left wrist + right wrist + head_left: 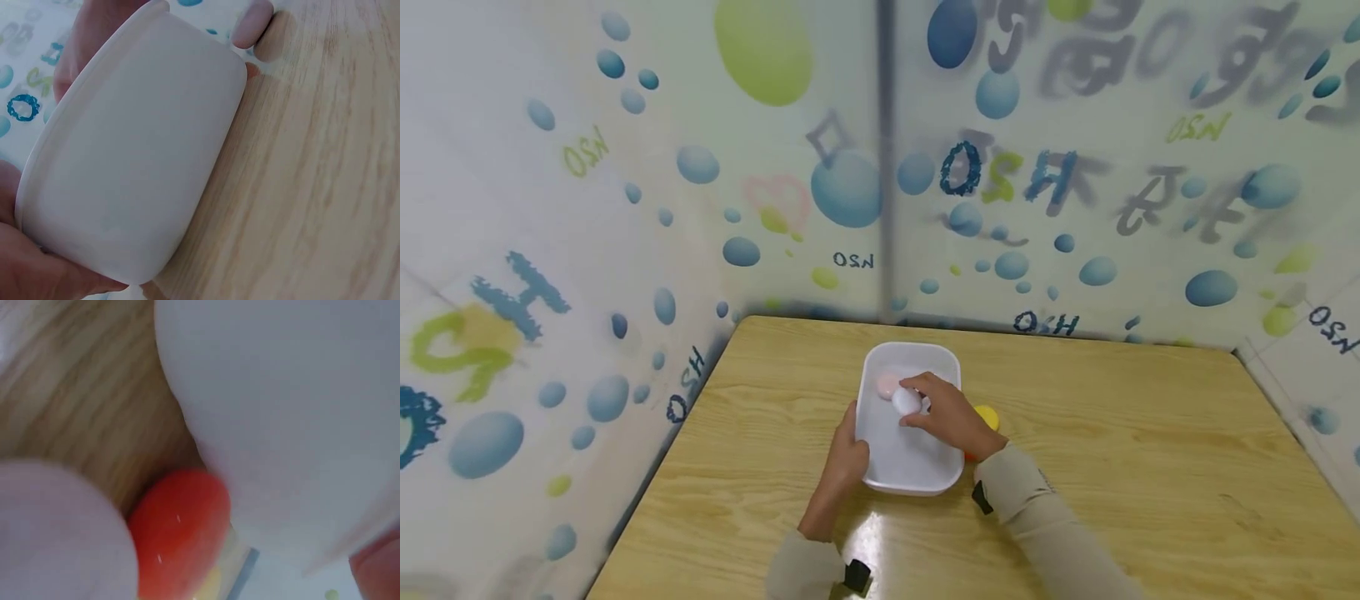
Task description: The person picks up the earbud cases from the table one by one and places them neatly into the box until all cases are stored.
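A white plastic tub [917,458] is on the wooden table in front of me. Its left side is held by my left hand [847,457], and the fingers show at the tub's end in the left wrist view. Over the tub's inside, my right hand [949,410] pinches a smooth white round piece [907,402] between thumb and fingers. Just beside that piece, a pale pink round piece [887,384] lies in the tub. Part of the tub's floor is hidden by the right hand.
Right of the tub are a yellow round piece [987,417] and a red rounded piece [181,531], partly hidden by the right arm in the head view. A pale pinkish piece [62,531] is next to the red one. Printed walls stand behind the table [1150,433].
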`<state>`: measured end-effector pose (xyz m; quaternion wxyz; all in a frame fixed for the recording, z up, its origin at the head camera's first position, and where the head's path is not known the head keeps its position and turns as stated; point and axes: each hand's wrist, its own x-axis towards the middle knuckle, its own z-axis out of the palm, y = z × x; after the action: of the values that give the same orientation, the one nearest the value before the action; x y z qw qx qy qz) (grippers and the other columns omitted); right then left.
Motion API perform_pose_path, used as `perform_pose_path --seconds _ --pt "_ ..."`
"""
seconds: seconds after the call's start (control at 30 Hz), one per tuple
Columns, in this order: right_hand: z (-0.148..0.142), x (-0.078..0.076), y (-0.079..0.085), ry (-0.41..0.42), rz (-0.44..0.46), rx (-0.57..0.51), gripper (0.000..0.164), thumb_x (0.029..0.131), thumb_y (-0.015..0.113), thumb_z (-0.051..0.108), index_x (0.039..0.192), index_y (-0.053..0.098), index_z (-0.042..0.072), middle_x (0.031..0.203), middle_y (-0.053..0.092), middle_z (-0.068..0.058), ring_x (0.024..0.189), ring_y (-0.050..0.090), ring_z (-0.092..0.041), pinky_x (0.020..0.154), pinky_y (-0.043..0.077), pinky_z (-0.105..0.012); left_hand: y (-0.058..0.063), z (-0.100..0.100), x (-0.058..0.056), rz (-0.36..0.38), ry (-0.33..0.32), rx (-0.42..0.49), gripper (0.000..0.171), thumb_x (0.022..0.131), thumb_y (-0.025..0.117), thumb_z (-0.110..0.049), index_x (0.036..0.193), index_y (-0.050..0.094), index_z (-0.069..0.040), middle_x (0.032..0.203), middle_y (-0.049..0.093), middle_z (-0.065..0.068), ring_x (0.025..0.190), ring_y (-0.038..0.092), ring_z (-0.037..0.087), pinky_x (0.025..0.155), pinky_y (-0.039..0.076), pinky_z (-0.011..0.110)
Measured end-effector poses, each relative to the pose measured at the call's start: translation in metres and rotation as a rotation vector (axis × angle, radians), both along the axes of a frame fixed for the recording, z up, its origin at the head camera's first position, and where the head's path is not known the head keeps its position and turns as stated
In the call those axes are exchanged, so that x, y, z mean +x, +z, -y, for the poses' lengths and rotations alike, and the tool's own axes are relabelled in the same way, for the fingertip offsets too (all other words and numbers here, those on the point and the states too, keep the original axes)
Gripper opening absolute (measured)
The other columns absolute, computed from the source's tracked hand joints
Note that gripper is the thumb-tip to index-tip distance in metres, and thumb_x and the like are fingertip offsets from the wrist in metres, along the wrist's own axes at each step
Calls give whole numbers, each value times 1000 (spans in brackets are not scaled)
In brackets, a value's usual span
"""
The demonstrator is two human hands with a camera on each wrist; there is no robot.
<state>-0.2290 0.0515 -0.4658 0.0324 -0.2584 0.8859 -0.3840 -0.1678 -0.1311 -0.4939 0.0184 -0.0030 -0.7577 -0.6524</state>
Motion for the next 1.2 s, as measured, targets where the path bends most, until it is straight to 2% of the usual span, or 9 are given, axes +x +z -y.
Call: perform_pose_path --seconds 0.17,0.23,0.3,0.4,0.47,0.63,0.83,1.0,1.2 --pt "10 -3 -8 23 3 25 55 70 74 24 120 56 9 104 55 2 86 49 -13 76 46 -27 22 -3 10 6 -5 23 71 67 27 19 138 21 10 129 39 32 116 40 44 100 30 55" --pt "13 -4 -7 13 29 37 56 69 75 22 119 56 7 104 56 0 86 50 -14 76 46 -28 26 -4 12 1 -2 19 70 68 27 19 137 21 10 128 40 33 114 41 44 99 31 54" --pt "15 -5 -6 -1 54 54 56 68 76 21 118 56 7 104 56 -2 87 51 -14 77 47 -28 26 -3 11 -6 -2 17 71 67 28 19 137 21 11 128 39 33 114 41 44 98 31 55" --pt "18 -8 -7 -12 82 61 54 67 77 19 116 58 7 103 58 -2 86 51 -14 78 47 -29 17 -1 7 -22 -6 3 72 66 29 20 137 21 12 128 39 35 113 42 45 96 34 55" --pt "20 -8 -8 -5 75 66 52 66 78 18 113 59 7 99 59 -2 85 52 -14 76 46 -29 17 -2 8 -26 -6 3 72 65 29 20 136 21 12 128 39 35 113 42 45 95 34 55" --pt "24 -9 -10 29 43 110 50 66 78 17 111 61 5 93 58 -2 84 51 -15 77 44 -29 27 -4 12 -32 0 -1 70 66 29 20 135 23 12 126 41 34 112 43 45 96 33 56" --pt "27 -9 -9 49 53 122 50 65 78 15 111 61 3 93 59 -3 85 52 -16 79 44 -31 31 -5 14 -22 1 -10 70 67 28 20 136 22 12 128 39 34 113 42 45 97 32 56" --pt "29 -10 -11 39 57 137 48 64 79 14 109 63 4 92 60 -2 83 53 -14 77 45 -30 25 -4 10 -11 1 3 71 67 28 20 137 22 11 130 37 34 115 40 45 99 30 56" --pt "32 -14 -18 7 43 182 40 63 80 17 99 65 8 87 60 2 79 51 -12 74 44 -27 2 -1 1 -8 1 1 74 66 29 20 139 22 6 131 39 30 114 43 42 98 33 53"
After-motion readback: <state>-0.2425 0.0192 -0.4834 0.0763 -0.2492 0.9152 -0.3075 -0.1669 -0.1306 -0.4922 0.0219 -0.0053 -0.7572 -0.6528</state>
